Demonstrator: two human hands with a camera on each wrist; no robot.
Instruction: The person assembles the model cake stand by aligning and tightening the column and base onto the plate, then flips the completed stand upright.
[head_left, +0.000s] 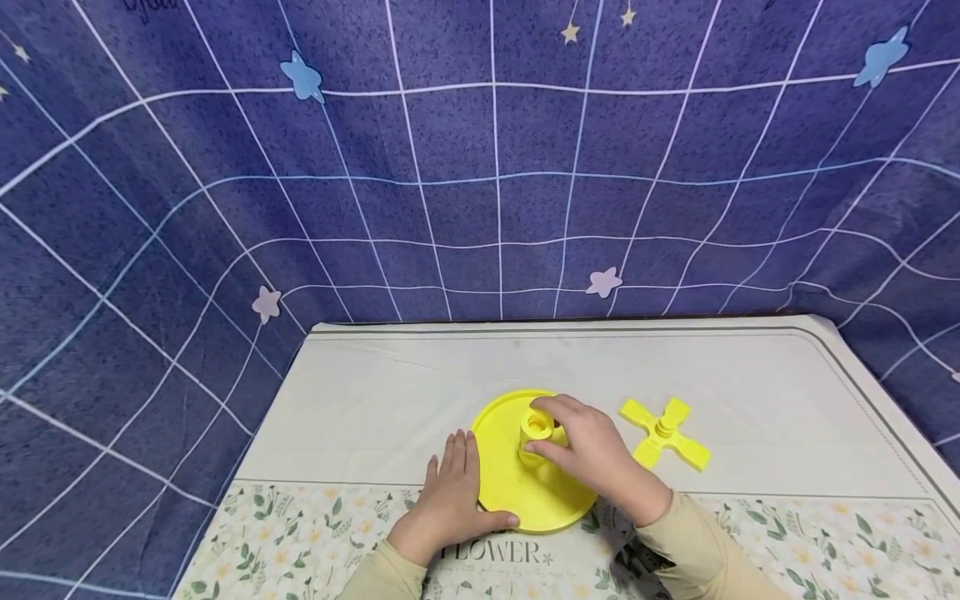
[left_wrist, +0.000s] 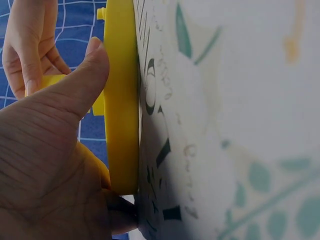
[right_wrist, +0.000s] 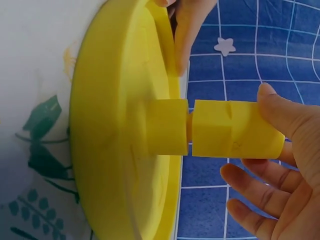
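Observation:
A round yellow tray-like disc (head_left: 510,496) with a raised rim lies flat on the table. My left hand (head_left: 448,502) rests against its left edge, fingers straight, thumb along the near rim. In the left wrist view that thumb (left_wrist: 94,65) touches the disc's side. From the disc's middle rises a short yellow post (right_wrist: 167,127). A hollow yellow tube piece (right_wrist: 235,129) sits above it, a narrow neck showing between the two. My right hand (head_left: 596,450) pinches the tube near its top between thumb and fingers; the other fingers hang loosely below.
To the right of the disc lies a yellow four-armed cross (head_left: 665,428) with a threaded stub at its centre. A floral white tablecloth (head_left: 405,392) covers the table. Behind and at the sides hangs a blue curtain (head_left: 465,208) with grid lines and stars.

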